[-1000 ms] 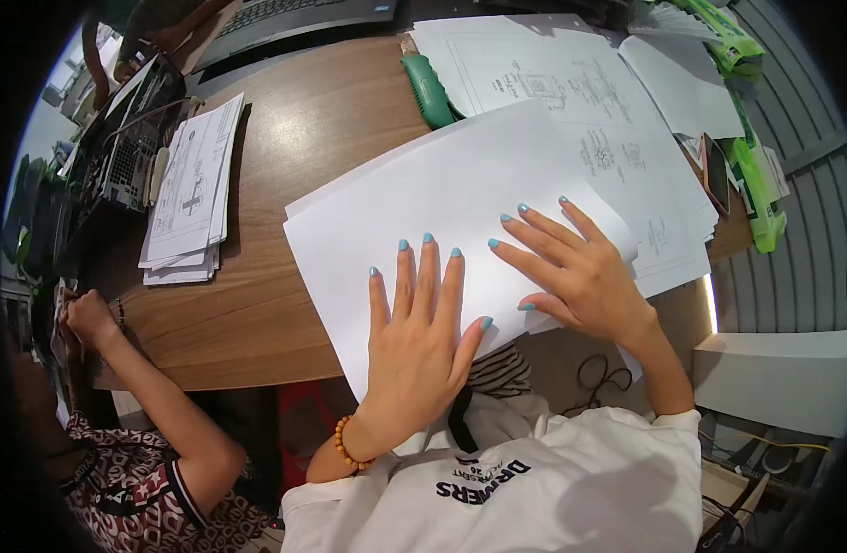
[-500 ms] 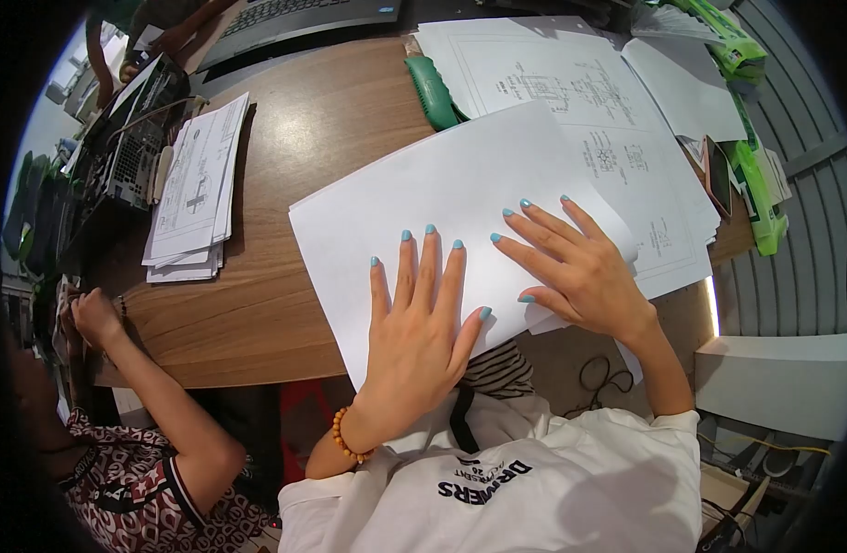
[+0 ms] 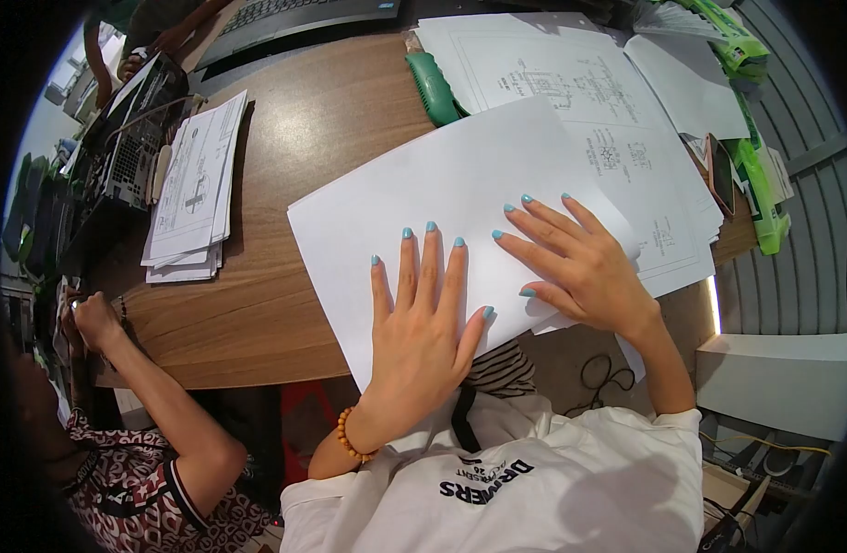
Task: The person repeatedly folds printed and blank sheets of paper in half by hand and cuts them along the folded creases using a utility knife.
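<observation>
A large white sheet of paper (image 3: 423,175), blank on the side I see, lies at a slant over the desk's front edge. My left hand (image 3: 419,336) rests flat on its lower part with the fingers spread, a beaded bracelet at the wrist. To the right, my right hand (image 3: 580,272) also lies on the paper, fingers apart, near its curled right edge. Beneath and behind are drawing sheets (image 3: 612,115) printed with line diagrams. A green object with a rounded, ridged body (image 3: 433,89), perhaps a stapler, touches the far edge of the white sheet.
A stack of printed drawings (image 3: 195,184) sits on the wooden desk (image 3: 304,111) at left, beside a black device (image 3: 133,147). A laptop (image 3: 294,28) stands at the back. A phone (image 3: 718,175) and green packaging (image 3: 760,198) lie right. Another person's arm (image 3: 165,396) is at lower left.
</observation>
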Tool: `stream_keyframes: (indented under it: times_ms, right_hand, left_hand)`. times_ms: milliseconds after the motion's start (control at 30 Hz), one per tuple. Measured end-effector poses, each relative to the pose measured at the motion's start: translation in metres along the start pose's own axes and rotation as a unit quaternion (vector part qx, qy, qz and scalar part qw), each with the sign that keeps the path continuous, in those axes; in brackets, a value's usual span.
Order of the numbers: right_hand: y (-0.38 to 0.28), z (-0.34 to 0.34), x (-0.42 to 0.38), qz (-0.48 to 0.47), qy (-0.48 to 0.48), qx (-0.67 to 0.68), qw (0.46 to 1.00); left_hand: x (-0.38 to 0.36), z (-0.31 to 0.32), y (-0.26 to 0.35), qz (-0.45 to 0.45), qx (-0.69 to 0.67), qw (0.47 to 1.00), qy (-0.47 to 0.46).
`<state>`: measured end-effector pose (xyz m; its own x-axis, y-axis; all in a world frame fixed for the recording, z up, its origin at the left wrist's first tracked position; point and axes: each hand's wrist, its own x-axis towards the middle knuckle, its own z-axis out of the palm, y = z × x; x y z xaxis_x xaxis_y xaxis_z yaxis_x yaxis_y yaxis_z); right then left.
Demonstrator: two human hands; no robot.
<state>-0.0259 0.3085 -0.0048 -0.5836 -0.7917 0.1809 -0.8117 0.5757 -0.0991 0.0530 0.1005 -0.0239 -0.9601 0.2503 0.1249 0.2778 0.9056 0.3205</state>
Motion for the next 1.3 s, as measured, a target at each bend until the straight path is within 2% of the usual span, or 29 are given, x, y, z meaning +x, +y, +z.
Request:
stream_keyframes:
  times_ms: [367,433,467,533,567,667,733,767,833,867,967,1033,1067,1133,1200,1233,1267,1300]
  right_hand:
    - [-0.003,0.008,0.004,0.022,0.025,0.038,0.999]
    - [-0.017,0.007,0.002,0.034,0.039,-0.105,0.993]
    - [-0.03,0.007,-0.003,0.039,0.039,-0.107,0.993]
    - [-0.066,0.006,-0.017,-0.003,0.108,0.091,0.99]
    - [-0.079,0.002,-0.02,-0.04,0.083,0.131,0.987]
    - [-0.08,0.014,-0.039,0.009,0.06,0.139,0.988]
    - [-0.061,0.011,-0.051,0.036,0.044,0.104,0.993]
    - [-0.052,0.008,-0.057,0.039,0.042,0.104,0.993]
    - [-0.033,0.0,-0.068,0.116,0.046,0.135,0.983]
    - [-0.024,-0.003,-0.074,0.117,0.047,0.134,0.983]
    - [0.006,-0.006,-0.094,0.138,0.036,0.078,0.987]
    - [0.023,-0.007,-0.104,0.237,0.071,-0.002,0.969]
    - [0.024,-0.008,-0.106,0.236,0.072,-0.006,0.969]
    - [0.019,-0.014,-0.101,0.276,0.116,-0.129,0.945]
    - [-0.005,-0.016,-0.092,0.172,0.1,-0.135,0.971]
    - [-0.016,-0.012,-0.087,0.103,0.061,-0.086,0.989]
    - [-0.026,-0.011,-0.076,0.087,0.013,-0.011,0.996]
    - [-0.029,0.001,-0.072,0.063,0.007,-0.003,0.998]
  left_hand:
    - [0.002,0.006,0.0,-0.021,0.024,0.999,0.02]
    - [0.003,0.007,0.001,-0.021,0.03,0.999,0.019]
    - [0.003,0.008,0.001,-0.023,0.035,0.999,0.026]
    - [0.003,0.009,0.001,-0.017,0.034,0.999,0.031]
    - [0.004,0.008,0.001,-0.015,0.046,0.998,0.037]
    - [0.004,0.009,0.001,-0.012,0.053,0.997,0.045]
    - [0.003,0.01,0.0,-0.014,0.063,0.997,0.044]
    - [0.003,0.009,0.001,-0.013,0.06,0.997,0.041]
    - [0.003,0.007,0.001,-0.021,0.075,0.997,0.017]
    - [0.003,0.007,0.001,-0.02,0.075,0.997,0.018]
    - [0.003,0.008,0.001,-0.024,0.07,0.997,0.019]
    - [0.002,0.008,0.001,-0.023,0.071,0.997,0.02]
    - [0.002,0.008,0.0,-0.023,0.07,0.997,0.024]
    - [0.002,0.005,0.0,-0.023,0.061,0.998,0.011]
    - [0.002,0.004,0.003,-0.023,0.062,0.998,0.017]
    - [0.002,0.003,0.004,-0.02,0.064,0.998,0.017]
    - [0.003,0.002,0.005,-0.02,0.069,0.997,0.036]
    - [0.004,0.002,0.009,0.039,0.117,0.992,0.027]
